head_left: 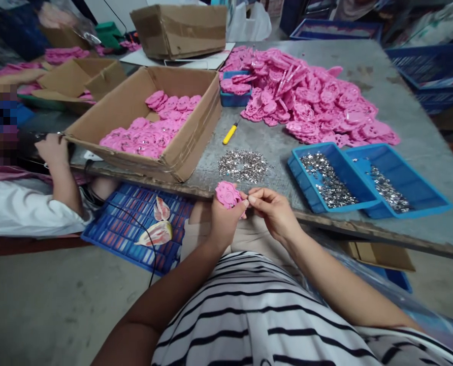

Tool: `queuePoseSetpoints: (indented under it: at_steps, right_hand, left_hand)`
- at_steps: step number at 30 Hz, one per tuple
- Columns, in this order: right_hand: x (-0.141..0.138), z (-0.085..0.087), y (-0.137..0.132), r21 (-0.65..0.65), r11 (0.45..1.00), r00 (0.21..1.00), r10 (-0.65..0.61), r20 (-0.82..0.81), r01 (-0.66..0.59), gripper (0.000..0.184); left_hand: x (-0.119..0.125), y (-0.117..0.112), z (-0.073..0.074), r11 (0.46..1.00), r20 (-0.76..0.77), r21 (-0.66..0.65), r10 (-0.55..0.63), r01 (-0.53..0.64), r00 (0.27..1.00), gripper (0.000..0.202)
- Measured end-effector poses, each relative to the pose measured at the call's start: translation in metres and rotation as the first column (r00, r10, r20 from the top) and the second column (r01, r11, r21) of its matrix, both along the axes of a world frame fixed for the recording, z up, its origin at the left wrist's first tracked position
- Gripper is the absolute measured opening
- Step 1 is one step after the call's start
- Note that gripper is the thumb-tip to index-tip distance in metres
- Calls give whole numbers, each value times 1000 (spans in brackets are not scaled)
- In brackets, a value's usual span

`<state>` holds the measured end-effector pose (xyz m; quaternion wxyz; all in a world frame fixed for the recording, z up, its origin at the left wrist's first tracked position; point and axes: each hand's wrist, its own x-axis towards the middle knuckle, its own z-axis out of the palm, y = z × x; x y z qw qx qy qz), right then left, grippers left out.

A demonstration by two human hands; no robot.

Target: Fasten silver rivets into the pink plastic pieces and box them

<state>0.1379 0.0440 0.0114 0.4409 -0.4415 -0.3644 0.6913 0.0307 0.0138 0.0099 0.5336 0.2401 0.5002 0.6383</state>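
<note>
My left hand (223, 217) is closed around a small pink plastic piece (227, 193), held just below the table's near edge. My right hand (272, 209) pinches at the piece's right side, its thumb and forefinger pressed together on something too small to make out. Right above my hands, a loose heap of small silver metal parts (243, 166) lies on the grey table (409, 127). A big pile of the same pink pieces (310, 101) covers the table's far middle.
A cardboard box (196, 137) with pink pieces stands at the left, two blue trays (358, 152) of silver parts at the right, a yellow-handled tool (230, 133) between. A blue crate (135, 229) lies on the floor. Another person's hand (53, 150) rests at the table's left.
</note>
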Motion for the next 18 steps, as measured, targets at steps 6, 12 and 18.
queuePoseSetpoints:
  at_steps: [6,12,18]
  right_hand:
    - [3,-9,3,202,978,982,6,189,-45,22]
    - [16,-1,16,480,812,826,4,564,-332,12]
    - [21,11,19,483,716,725,45,688,-504,16]
  left_hand:
    - [0,2,-8,998,-147,27,62,-58,987,39]
    - [-2,1,-14,1000,-151,18,14,-12,988,38]
    - [-7,-2,-7,994,58,9,-108,107,992,47]
